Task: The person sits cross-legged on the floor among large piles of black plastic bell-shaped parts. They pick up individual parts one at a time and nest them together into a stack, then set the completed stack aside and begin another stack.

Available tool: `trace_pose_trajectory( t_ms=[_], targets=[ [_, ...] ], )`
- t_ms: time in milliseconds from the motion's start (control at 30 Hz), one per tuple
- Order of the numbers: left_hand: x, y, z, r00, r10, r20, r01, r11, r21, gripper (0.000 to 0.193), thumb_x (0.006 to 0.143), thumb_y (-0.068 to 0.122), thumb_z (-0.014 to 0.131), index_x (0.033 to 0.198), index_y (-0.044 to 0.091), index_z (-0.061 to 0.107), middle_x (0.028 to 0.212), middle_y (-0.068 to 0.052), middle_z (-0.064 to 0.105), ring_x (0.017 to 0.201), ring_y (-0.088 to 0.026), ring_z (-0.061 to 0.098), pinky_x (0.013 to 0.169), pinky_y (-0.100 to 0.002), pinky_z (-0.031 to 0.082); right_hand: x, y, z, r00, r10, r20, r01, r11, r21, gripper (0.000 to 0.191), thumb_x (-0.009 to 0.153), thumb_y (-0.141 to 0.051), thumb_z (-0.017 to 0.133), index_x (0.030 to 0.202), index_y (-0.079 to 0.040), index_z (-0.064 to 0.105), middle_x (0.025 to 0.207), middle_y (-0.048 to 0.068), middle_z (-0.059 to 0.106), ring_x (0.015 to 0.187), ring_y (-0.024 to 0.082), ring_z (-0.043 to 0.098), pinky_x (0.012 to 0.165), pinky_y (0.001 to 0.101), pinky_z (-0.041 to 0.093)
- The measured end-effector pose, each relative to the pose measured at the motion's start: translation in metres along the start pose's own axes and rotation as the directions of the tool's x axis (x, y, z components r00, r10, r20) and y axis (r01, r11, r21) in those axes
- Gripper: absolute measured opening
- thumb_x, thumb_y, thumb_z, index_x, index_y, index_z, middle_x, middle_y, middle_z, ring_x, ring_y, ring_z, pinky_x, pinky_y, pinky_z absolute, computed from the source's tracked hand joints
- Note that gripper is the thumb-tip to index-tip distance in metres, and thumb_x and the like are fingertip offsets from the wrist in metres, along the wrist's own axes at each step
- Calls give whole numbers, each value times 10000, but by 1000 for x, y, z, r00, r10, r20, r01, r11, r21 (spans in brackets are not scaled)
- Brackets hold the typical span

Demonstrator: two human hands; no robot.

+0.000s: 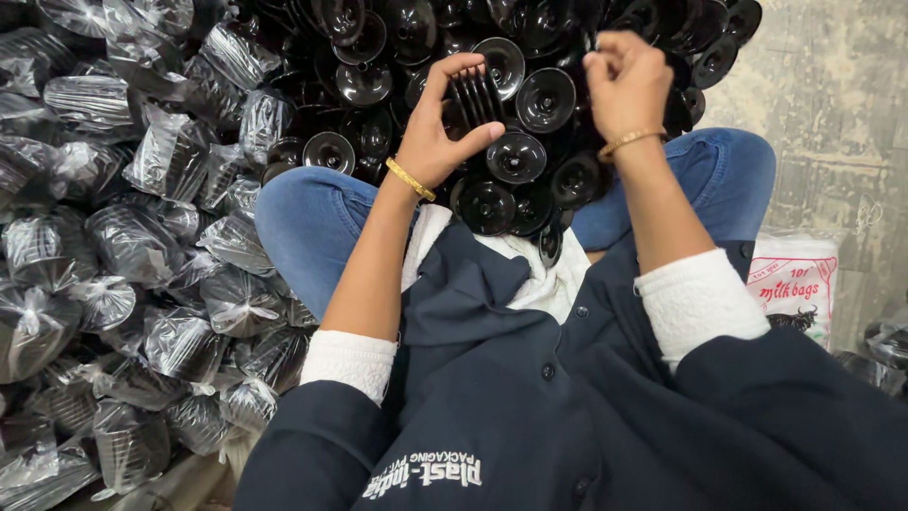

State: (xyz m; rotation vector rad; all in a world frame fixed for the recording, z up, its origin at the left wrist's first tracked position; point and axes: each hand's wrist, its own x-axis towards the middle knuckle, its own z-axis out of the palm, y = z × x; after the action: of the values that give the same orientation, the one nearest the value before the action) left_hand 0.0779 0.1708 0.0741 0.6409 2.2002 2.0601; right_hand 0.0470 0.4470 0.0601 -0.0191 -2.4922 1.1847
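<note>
Navy jacket [530,397] nearest, white knit cuffs [695,303] pushed up both forearms. Blue-jeaned knees [312,222] spread just beyond, black round caps spilling into the lap between them. Left hand [437,132] raised over the pile, gold bangle [410,179] at the wrist, fingers curled round a short stack of black discs [476,97]; stack held edge-on, clamped between thumb below and fingertips above, sitting fully inside the grasp. Right hand [624,85] level with it, well apart, second bangle [631,140] at the wrist, fingertips bunched together on something small and dark; can't tell exactly what. Pile of loose black caps [515,156] directly under and behind both hands, running to the top edge. Heap of clear plastic bags packed with black caps [123,237] along the left side. White printed bag [794,284] on the concrete floor [832,85] at right.
</note>
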Motion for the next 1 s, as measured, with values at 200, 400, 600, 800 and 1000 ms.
trace_pose_trajectory(
  t_ms=[200,400,600,800,1000],
  targets=[
    [3,-3,5,998,68,-6,-68,998,13,734,914,163,890,1483,143,427,1393,-75,573,1357,-204,552,1215,-364,443,-36,-61,-3,996,-77,55,55,942,331,234,1049,2,677,1283,6,675,1077,84,731,953,115,667,863,262,552],
    [-5,4,-2,1000,-7,-1,7,971,-239,872,885,193,848,1557,169,292,1405,-47,541,1294,-176,545,1125,-338,483,-64,-93,15,971,-146,191,34,871,491,238,1058,12,623,1296,17,606,1178,88,729,1111,134,713,963,266,562],
    [-2,-4,-5,1000,-10,-15,5,956,-294,602,972,112,825,1482,113,506,1240,-65,584,1177,-169,556,1087,-297,479,-54,-87,-4,906,-214,366,-4,859,512,285,1094,4,567,1376,-7,607,1285,112,710,1174,135,692,1048,282,530],
    [8,-12,-20,937,90,-338,-128,987,-93,579,1010,134,797,1509,126,504,1326,-48,592,1230,-165,574,1138,-339,512,-10,-58,28,760,-551,344,611,786,-91,484,860,-53,707,1338,-20,643,1317,190,695,1139,341,686,1083,433,473],
    [3,-17,-23,941,-158,-300,16,905,-426,530,996,155,753,1458,121,494,1245,-46,587,1107,-144,586,928,-292,540,11,-21,47,858,-419,297,451,891,-46,228,968,-42,719,1192,-58,756,1120,124,776,959,292,748,1019,442,522]
  ],
)
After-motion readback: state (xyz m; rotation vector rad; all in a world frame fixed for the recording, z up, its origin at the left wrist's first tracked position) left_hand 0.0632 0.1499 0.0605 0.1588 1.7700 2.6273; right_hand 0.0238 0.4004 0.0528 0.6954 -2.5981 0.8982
